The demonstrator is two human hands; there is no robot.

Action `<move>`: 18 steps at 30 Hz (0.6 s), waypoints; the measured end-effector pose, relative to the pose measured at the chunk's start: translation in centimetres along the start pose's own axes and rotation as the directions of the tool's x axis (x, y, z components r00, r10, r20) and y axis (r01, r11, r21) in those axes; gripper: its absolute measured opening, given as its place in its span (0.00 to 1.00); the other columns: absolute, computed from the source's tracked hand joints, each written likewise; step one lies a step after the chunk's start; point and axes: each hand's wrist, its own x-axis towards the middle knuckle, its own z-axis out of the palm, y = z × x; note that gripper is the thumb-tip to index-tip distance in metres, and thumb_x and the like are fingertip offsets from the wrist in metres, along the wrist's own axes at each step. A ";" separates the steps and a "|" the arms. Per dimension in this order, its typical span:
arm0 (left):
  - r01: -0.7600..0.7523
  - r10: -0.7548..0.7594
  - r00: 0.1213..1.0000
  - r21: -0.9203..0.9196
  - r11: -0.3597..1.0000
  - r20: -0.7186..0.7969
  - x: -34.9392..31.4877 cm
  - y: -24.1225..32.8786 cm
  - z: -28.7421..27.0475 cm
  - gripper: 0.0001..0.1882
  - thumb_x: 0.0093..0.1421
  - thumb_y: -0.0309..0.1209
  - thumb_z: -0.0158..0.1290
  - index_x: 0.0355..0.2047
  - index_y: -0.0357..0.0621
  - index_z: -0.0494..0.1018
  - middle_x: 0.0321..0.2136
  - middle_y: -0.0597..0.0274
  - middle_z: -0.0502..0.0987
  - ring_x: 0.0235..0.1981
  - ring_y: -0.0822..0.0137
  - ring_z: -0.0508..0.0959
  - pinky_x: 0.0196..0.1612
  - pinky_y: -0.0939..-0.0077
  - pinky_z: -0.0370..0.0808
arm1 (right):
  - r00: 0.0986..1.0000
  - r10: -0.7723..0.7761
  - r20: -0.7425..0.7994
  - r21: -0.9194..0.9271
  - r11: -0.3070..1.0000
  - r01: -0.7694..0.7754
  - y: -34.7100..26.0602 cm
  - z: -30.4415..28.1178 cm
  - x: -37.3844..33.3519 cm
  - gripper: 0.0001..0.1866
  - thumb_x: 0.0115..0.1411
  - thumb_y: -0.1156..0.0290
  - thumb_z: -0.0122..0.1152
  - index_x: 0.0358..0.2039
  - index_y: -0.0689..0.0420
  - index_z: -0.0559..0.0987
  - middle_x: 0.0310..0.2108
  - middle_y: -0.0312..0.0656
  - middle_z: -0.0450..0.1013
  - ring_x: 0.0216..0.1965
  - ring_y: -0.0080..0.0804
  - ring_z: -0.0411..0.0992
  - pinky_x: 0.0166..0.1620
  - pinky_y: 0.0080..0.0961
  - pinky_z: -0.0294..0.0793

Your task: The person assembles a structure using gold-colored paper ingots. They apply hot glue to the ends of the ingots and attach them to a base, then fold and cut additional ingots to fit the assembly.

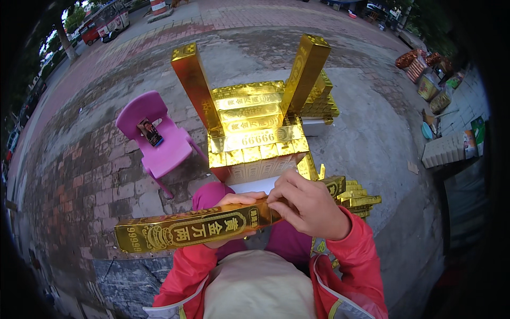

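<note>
I hold a long gold foil paper bar (186, 229) crosswise in front of my chest. My left hand (234, 204) grips it from underneath near its middle. My right hand (305, 204) pinches its right end with the fingers folded over the top edge. Ahead stands a stack of the same gold bars (255, 133) on a white support, with two bars propped upright at its left (194, 80) and right (305, 72) sides. More flat gold pieces (358, 199) lie just right of my right hand.
A small pink plastic chair (159, 141) with a small dark packet on its seat stands to the left on the brick paving. At the far right lie white stacked boxes (443, 150) and more gold packages (425, 72). Parked vehicles (103, 24) line the street at the top left.
</note>
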 end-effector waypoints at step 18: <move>0.091 -0.055 0.984 -0.209 0.974 0.172 0.1 0.2 -0.8 0.29 0.59 0.31 0.62 0.57 0.40 0.64 0.61 0.40 0.63 0.63 0.51 0.67 0.63 0.55 0.67 | 0.907 0.132 0.399 0.265 0.931 -0.252 1.6 -1.7 1.1 0.06 0.58 0.72 0.62 0.35 0.58 0.76 0.32 0.41 0.70 0.28 0.34 0.74 0.30 0.28 0.70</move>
